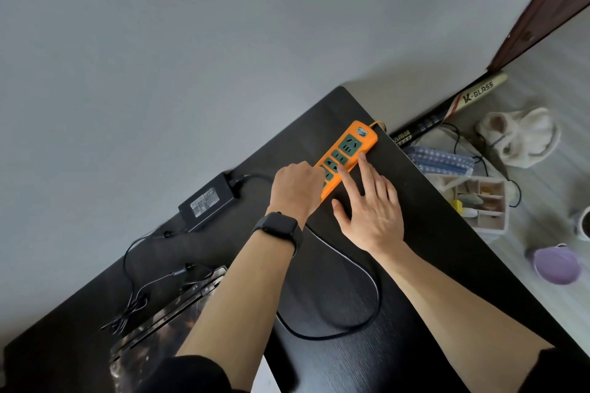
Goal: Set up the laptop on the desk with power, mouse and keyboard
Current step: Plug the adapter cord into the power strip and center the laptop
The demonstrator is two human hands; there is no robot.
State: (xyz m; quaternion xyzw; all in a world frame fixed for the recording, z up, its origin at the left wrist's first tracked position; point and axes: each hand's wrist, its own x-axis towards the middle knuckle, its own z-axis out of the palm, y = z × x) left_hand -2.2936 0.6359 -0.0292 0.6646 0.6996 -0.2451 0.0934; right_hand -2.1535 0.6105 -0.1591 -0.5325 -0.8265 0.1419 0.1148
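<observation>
An orange power strip (349,145) with green sockets lies at the far right corner of the black desk (431,265). My left hand (295,188), with a black watch on the wrist, is curled over the strip's near sockets. A black cable (367,271) runs under that wrist, and the plug itself is hidden under my fingers. My right hand (370,210) lies flat, its straight fingers pressing on the strip's right edge. The black power adapter (207,199) sits to the left, its thin cord trailing toward the closed laptop (166,322) with a patterned lid at the lower left.
The desk stands against a grey wall. On the floor to the right are a compartmented organiser box (485,204), a purple cup (557,265), a pale cloth heap (523,137), a long tube marked K-GLASS (472,96) and loose wires.
</observation>
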